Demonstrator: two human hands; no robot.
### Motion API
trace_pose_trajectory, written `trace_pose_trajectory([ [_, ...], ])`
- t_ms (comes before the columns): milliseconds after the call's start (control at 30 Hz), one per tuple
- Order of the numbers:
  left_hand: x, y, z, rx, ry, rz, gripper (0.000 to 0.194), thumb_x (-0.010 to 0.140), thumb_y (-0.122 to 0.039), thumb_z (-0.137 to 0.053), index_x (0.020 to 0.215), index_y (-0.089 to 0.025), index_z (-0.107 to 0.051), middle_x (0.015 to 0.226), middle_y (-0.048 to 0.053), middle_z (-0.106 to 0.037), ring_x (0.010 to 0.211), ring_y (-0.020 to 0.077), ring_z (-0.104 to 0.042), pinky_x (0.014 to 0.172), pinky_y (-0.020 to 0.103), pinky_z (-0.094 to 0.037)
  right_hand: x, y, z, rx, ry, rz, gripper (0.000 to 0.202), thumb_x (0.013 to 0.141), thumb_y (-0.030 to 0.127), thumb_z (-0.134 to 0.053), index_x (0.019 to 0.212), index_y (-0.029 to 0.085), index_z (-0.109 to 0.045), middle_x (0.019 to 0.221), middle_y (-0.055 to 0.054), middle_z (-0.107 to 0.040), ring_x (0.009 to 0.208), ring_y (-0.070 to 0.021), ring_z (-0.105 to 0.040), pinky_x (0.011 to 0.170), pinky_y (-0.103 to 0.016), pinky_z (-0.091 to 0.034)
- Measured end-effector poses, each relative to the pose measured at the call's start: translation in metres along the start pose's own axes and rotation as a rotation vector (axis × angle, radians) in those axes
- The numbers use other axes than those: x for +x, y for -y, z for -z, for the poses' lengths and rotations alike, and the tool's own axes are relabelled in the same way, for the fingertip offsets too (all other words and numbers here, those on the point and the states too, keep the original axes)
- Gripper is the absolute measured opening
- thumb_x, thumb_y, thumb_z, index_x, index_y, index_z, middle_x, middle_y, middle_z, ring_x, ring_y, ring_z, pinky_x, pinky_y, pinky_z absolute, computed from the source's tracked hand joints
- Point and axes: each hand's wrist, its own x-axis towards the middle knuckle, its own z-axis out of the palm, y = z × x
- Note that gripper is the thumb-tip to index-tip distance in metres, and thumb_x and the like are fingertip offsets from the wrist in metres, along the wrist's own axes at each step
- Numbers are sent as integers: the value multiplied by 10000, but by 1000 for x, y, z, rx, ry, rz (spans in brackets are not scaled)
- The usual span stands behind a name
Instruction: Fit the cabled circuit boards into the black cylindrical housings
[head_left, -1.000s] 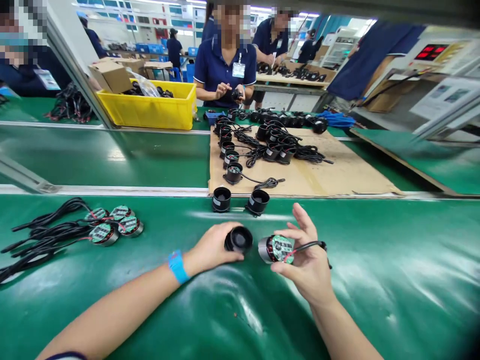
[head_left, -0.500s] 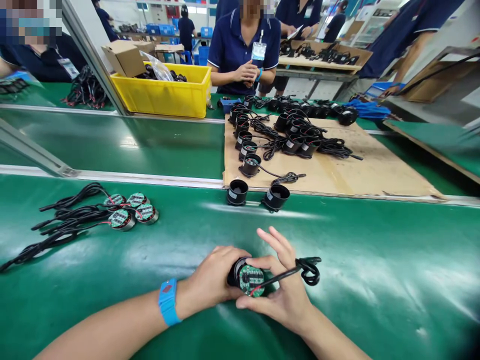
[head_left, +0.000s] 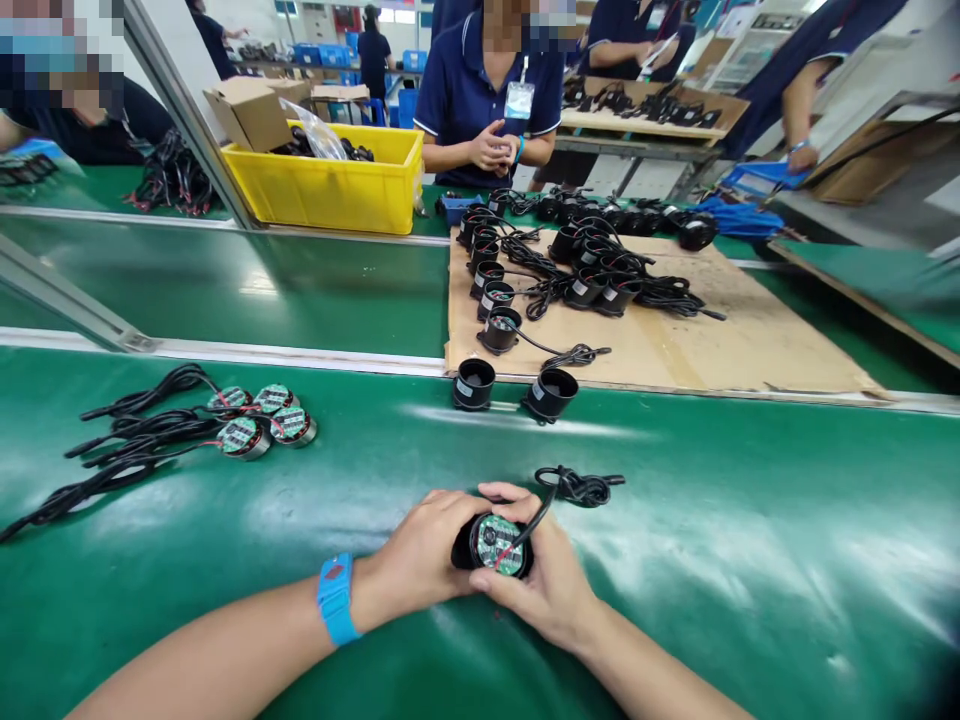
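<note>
My left hand [head_left: 427, 550] is wrapped round the left side of a black cylindrical housing [head_left: 463, 545], held low over the green work surface. Inside the housing's mouth sits a round green circuit board [head_left: 495, 543] on a motor, with a red wire on it. My right hand [head_left: 551, 570] closes round the right side of the same housing, thumb at the near rim and fingers at the far rim. From the board a black cable [head_left: 577, 487] runs over the right hand to a tied coil on the surface beyond. The housing's underside is hidden.
Several motors with circuit boards [head_left: 244, 437] and cables lie at left. Two black housings [head_left: 474, 384] stand ahead, before a cardboard sheet [head_left: 675, 350] bearing wired housings. A yellow bin [head_left: 322, 185] and a metal post [head_left: 187, 110] are farther back. A co-worker [head_left: 487, 100] stands opposite, hands together.
The circuit board and motor have gone from beside the housing's mouth to inside it. My right hand's raised fingers have closed round the housing. The cable coil has dropped onto the surface.
</note>
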Motion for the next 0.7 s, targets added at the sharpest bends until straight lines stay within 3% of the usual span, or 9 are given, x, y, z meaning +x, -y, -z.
trace_pose_trajectory([
  [67, 1, -7, 7, 3, -51, -46, 504, 761, -282, -836, 1203, -238, -596, 1136, 52, -731, 1004, 264, -674, 925, 394, -485, 1, 2, 3, 0, -12, 79, 764, 848, 633, -705, 1425, 237, -398, 1503, -183, -463, 1399, -352, -482, 1047, -505, -526],
  [133, 3, -12, 14, 17, -67, -112, 518, 790, -271, -809, 1251, -243, -576, 1163, 58, -724, 1021, 258, -674, 950, 398, -486, 2, 1, 5, -31, -54, 190, 884, 855, 545, -748, 1556, 285, -275, 1600, -167, -351, 1449, -360, -421, 1107, -545, -478],
  [200, 5, -10, 19, 67, -35, -112, 497, 788, -256, -812, 1231, -223, -590, 1161, 79, -724, 1032, 271, -681, 965, 416, -497, 5, -4, 5, -80, -40, 238, 838, 874, 422, -766, 1563, 343, -295, 1574, -127, -422, 1401, -335, -495, 1117, -556, -472],
  [267, 5, -1, 22, 120, 34, -50, 486, 764, -270, -850, 1184, -196, -618, 1146, 103, -731, 1061, 298, -688, 982, 444, -511, 9, -12, 2, -117, 50, 204, 755, 867, 408, -778, 1516, 327, -401, 1473, -114, -557, 1355, -325, -550, 1111, -555, -484],
  [367, -4, 17, 28, 132, 104, 18, 833, 680, -437, -923, 1373, -193, -531, 1391, 170, -617, 1297, 357, -582, 1107, 513, -459, 11, -19, -5, -98, 105, 105, 705, 847, 438, -791, 1451, 268, -469, 1394, -129, -630, 1301, -309, -605, 1069, -496, -539],
  [467, -24, 30, 40, 103, 11, 112, 1130, 634, -573, -910, 1548, -252, -329, 1574, 177, -425, 1443, 372, -430, 1188, 552, -381, 5, -13, -6, -122, 43, 11, 703, 838, 401, -794, 1444, 271, -463, 1339, -106, -672, 1239, -296, -655, 1018, -447, -583],
  [600, -46, 34, 55, -23, -177, 223, 995, 741, -555, -853, 1537, -291, -319, 1510, 145, -491, 1342, 328, -539, 1129, 524, -450, 1, 0, 1, -117, -250, 66, 934, 793, 355, -838, 1550, 312, -293, 1290, -92, -700, 1245, -340, -646, 1096, -571, -497],
  [633, -47, 33, 57, -54, -209, 244, 971, 757, -538, -848, 1531, -289, -318, 1492, 143, -506, 1314, 317, -560, 1110, 518, -464, 2, 1, 3, -112, -268, 54, 982, 779, 357, -849, 1565, 311, -261, 1285, -95, -702, 1235, -347, -651, 1093, -587, -492],
  [700, -47, 32, 58, -92, -240, 279, 952, 769, -511, -848, 1524, -280, -315, 1466, 142, -524, 1282, 305, -576, 1091, 517, -473, 7, -1, 5, -141, -127, -47, 908, 765, 377, -854, 1523, 316, -358, 1270, -77, -714, 1257, -356, -634, 1056, -574, -525],
])
